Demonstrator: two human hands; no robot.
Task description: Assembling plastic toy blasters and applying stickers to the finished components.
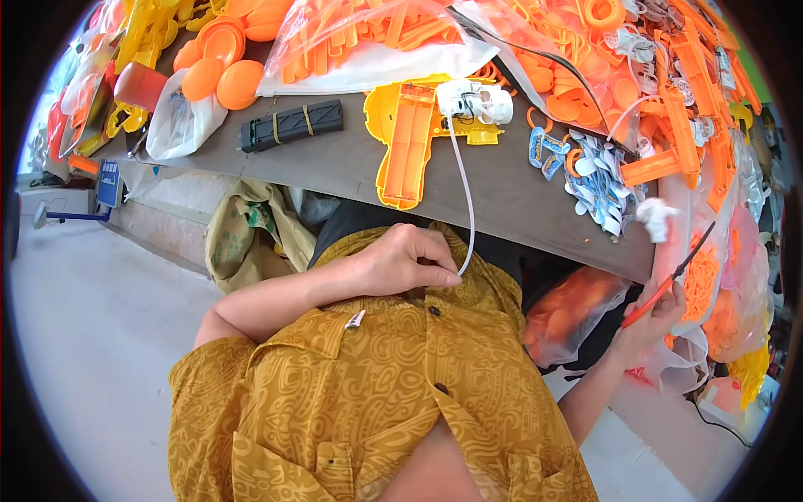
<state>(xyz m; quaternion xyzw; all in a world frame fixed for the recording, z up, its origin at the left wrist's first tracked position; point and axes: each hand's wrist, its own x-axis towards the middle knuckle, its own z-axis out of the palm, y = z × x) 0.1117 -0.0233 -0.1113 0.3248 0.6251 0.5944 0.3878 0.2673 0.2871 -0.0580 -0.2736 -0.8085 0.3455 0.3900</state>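
My left hand (410, 259) is at the table's near edge, in front of my shirt, with thumb and fingers pinched on the lower end of a thin white tube (468, 201). The tube runs up to a white motor unit with wires (475, 101). That unit lies on an orange toy-gun shell half (406, 142), open side up, on a yellow shell piece (381, 113). Off to the right, past the table's corner, my right hand (652, 322) grips a slim red-handled tool with a dark pointed end (665, 293); its exact kind is unclear. A blurred white piece (657, 219) is near its tip.
A black grip-like part with rubber bands (293, 125) lies on the table (309, 163). Orange discs (222, 46) and a white bag (184, 117) sit left. Blue-white labels (598, 180) are scattered right, beside piled orange parts (673, 125). Bags of orange parts (573, 314) stand below.
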